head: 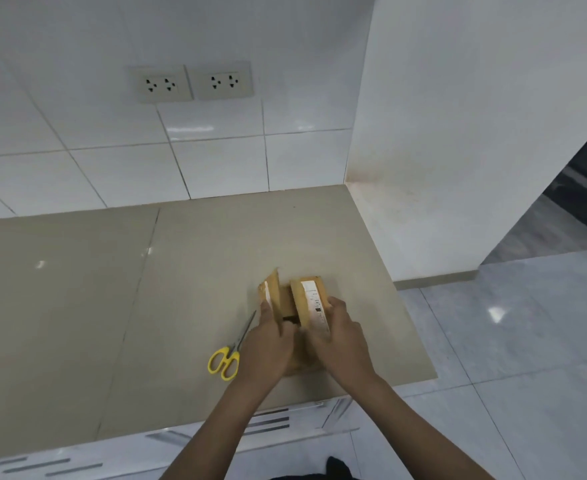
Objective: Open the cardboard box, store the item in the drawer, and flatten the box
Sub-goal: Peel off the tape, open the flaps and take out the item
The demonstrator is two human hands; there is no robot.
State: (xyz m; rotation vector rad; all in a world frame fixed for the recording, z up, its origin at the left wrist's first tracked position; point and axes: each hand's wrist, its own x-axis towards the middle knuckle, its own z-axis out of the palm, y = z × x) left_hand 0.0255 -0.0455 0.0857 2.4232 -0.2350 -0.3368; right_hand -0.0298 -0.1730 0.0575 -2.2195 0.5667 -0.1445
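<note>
A small brown cardboard box (286, 303) stands on the beige counter (112, 306), near its right front corner. Its two top flaps are parted. My left hand (266, 344) grips the left flap, which stands nearly upright. My right hand (340, 337) holds the right flap, which carries a white shipping label (314, 301). A dark gap shows between the flaps; the item inside is hidden. Below the counter's front edge are white drawer fronts with metal handles (271, 422).
Yellow-handled scissors (231, 353) lie on the counter just left of my left hand, blades pointing to the box. A white tiled wall with two socket plates (191, 83) is behind. A white side wall (458, 168) bounds the counter's right; grey floor tiles lie beyond.
</note>
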